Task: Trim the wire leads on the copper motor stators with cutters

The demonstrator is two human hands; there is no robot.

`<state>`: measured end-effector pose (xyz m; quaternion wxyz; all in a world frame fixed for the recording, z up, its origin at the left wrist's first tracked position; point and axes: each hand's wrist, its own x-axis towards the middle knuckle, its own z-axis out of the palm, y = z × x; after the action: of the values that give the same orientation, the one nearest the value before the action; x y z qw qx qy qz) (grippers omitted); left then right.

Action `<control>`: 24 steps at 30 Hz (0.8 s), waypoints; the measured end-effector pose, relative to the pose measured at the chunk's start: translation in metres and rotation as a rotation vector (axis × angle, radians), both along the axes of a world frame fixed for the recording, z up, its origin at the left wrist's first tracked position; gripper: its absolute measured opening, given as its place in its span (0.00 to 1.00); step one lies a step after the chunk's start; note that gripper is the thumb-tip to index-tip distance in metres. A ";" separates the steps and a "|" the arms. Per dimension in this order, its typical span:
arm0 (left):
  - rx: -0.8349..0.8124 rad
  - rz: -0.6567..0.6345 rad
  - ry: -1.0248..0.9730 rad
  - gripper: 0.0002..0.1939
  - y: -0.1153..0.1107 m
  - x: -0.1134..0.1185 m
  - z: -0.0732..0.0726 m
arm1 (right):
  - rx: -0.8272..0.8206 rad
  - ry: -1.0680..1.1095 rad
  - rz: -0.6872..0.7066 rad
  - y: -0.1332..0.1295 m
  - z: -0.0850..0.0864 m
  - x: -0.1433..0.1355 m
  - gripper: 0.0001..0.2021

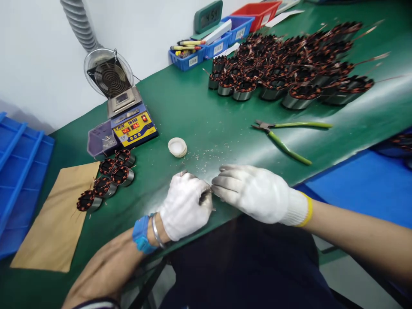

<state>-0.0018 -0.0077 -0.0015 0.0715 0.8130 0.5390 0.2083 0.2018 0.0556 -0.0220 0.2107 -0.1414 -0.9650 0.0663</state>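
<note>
head view: the left hand [188, 206] is curled closed (what it grips, if anything, i cannot tell); the right hand [254, 193] lies flat, fingers together. pale scraps [207, 156] dot the counter [180, 107] just beyond, probably light, best pinched between fingertips.

A workshop or factory assembly station: a green-topped bench [182, 111] carries a dense group of copper-wound metal rings [283, 71], green-handled pliers [265, 126], a blue-and-yellow device [135, 129] with red digital readouts, and labelled blue bins [188, 62] near a digital clock [208, 17]; a ribbed grey hose [79, 21] hangs by a white wall [151, 34]
</note>
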 end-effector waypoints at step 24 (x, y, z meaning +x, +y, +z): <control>-0.050 -0.030 -0.001 0.08 0.000 -0.002 -0.001 | -1.078 -0.069 -0.293 -0.010 0.008 -0.016 0.13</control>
<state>-0.0033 -0.0077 -0.0021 0.0950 0.8189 0.5318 0.1941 0.1858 0.0456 -0.0135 0.0840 -0.3638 -0.7711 0.5158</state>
